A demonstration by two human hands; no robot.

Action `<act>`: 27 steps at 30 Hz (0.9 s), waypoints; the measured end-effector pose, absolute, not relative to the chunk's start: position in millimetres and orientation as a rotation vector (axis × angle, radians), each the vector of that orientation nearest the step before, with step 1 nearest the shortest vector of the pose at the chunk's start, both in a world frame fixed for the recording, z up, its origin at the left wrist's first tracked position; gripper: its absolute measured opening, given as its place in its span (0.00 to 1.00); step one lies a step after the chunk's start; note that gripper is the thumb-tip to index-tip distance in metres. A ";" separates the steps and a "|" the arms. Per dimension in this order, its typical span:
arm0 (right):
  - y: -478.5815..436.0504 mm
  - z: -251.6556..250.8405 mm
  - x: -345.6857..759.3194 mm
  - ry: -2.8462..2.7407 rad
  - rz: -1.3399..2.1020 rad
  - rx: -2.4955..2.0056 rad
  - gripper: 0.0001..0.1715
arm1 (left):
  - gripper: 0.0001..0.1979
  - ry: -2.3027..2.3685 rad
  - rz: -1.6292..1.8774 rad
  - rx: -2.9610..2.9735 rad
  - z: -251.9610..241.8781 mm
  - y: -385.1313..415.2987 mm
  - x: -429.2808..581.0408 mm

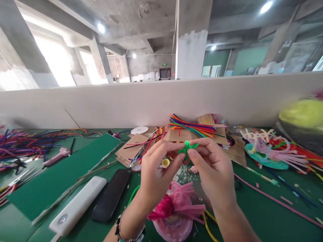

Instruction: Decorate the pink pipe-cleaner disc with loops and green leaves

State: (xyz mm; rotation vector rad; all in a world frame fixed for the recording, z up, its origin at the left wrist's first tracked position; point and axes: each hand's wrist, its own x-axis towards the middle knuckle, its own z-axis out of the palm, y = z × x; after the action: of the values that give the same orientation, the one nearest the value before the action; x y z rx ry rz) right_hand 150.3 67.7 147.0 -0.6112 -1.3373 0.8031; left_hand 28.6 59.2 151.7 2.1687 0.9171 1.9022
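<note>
Between my two hands is a small green piece of twisted pipe cleaner [187,146], bent into short loops. My left hand [158,168] pinches its left side with thumb and forefinger. On the other side, my right hand [214,168] grips it with thumb and fingertips. Below the hands sits a round pink base [174,230] bearing a deep-pink pipe cleaner flower [164,205] and a lighter pink one [181,195]. My wrists and forearms partly cover the things around that base.
A black phone [112,195] and a white power bank [79,203] lie at left beside a green board [68,174]. Bundled coloured pipe cleaners [194,126] rest on cardboard behind. A pink glue gun [58,157] lies far left. A turquoise disc with pipe cleaner work [267,159] stands right.
</note>
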 end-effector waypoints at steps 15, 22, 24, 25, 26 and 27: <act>90.3 134.4 148.4 -1.604 0.262 -0.604 0.26 | 0.08 0.927 1.533 1.538 147.4 83.7 26.3; 101.4 133.6 152.5 -1.761 0.190 -0.475 0.26 | 0.10 0.758 1.432 1.376 145.3 94.5 23.7; 102.9 134.5 153.7 -1.795 0.157 -0.452 0.25 | 0.11 0.688 1.396 1.323 143.3 97.7 22.8; 103.8 134.8 154.2 -1.813 0.127 -0.438 0.25 | 0.12 0.653 1.381 1.293 142.3 99.1 22.3; 104.6 135.1 154.8 -1.836 0.086 -0.420 0.25 | 0.12 0.616 1.365 1.259 141.6 100.3 22.1; 105.5 135.3 155.6 -1.862 0.027 -0.395 0.25 | 0.13 0.575 1.346 1.221 141.1 101.4 22.0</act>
State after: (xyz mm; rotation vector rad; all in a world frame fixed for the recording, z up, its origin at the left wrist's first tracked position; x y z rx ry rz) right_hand 155.6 105.5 135.3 -0.3953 -1.8619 0.0275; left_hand 22.0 101.4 141.1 1.2208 0.5753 1.3464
